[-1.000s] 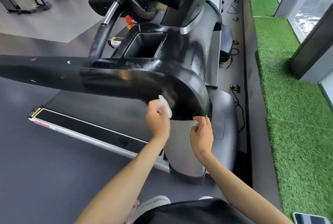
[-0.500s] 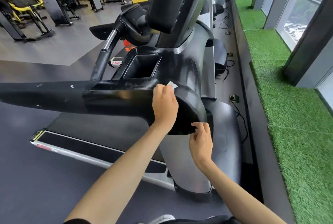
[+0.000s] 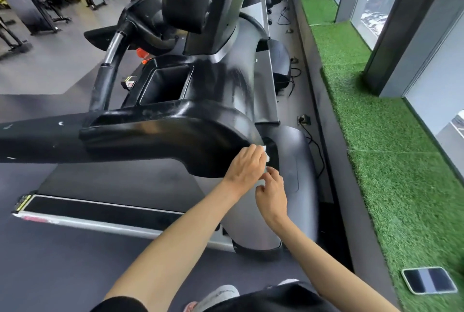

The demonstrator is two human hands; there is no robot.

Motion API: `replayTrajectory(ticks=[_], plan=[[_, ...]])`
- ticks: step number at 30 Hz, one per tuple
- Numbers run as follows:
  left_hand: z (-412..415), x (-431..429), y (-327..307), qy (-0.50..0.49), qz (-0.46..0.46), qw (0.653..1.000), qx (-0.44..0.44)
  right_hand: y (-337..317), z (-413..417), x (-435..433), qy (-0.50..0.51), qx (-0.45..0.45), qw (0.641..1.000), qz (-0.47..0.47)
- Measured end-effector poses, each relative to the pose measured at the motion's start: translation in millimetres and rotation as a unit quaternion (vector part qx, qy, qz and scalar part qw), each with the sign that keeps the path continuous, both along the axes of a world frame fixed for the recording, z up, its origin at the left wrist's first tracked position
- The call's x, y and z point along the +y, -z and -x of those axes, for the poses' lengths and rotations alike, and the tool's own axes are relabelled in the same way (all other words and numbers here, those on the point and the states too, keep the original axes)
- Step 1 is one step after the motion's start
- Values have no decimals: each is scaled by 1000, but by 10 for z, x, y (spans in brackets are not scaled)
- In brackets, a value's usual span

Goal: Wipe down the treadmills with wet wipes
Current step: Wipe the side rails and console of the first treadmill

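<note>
The right hand (image 3: 272, 193) has its fingers curled beside the silver treadmill upright (image 3: 251, 223); whether it pinches anything is unclear. Just above, the left hand (image 3: 247, 164) grips a crumpled white wet wipe (image 3: 266, 156) against the rounded end of the glossy black treadmill arm (image 3: 163, 138). Farther off, a small red-and-white label (image 3: 129, 83) is too blurred to read.

wet wipe (image 3: 266, 156) mostly hidden under left hand (image 3: 247, 164), treadmill handrail (image 3: 37, 140) cut by left edge

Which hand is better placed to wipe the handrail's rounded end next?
Left. The left hand holds the wet wipe on the handrail, at its rounded end; the right hand sits lower.
</note>
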State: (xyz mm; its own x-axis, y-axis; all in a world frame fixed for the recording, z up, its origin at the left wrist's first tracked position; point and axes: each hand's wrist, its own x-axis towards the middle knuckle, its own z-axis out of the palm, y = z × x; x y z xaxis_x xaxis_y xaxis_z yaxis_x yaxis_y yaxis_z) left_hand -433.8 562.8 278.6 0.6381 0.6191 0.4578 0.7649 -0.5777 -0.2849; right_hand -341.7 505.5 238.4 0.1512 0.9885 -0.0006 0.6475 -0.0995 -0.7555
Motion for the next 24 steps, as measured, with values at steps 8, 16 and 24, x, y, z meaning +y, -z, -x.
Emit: replayTrajectory(ticks=[8,16,24], plan=[[268,-61,352,68,51,976,199,-1,-128,-165,4,12,1000,28],[1563,-157,215,-32,36,946,322,-63,181,-306,-7,20,999,44],[2186,-567,-218,-315,286,887,-179,-266,1041,-447,-62,14,998,25]])
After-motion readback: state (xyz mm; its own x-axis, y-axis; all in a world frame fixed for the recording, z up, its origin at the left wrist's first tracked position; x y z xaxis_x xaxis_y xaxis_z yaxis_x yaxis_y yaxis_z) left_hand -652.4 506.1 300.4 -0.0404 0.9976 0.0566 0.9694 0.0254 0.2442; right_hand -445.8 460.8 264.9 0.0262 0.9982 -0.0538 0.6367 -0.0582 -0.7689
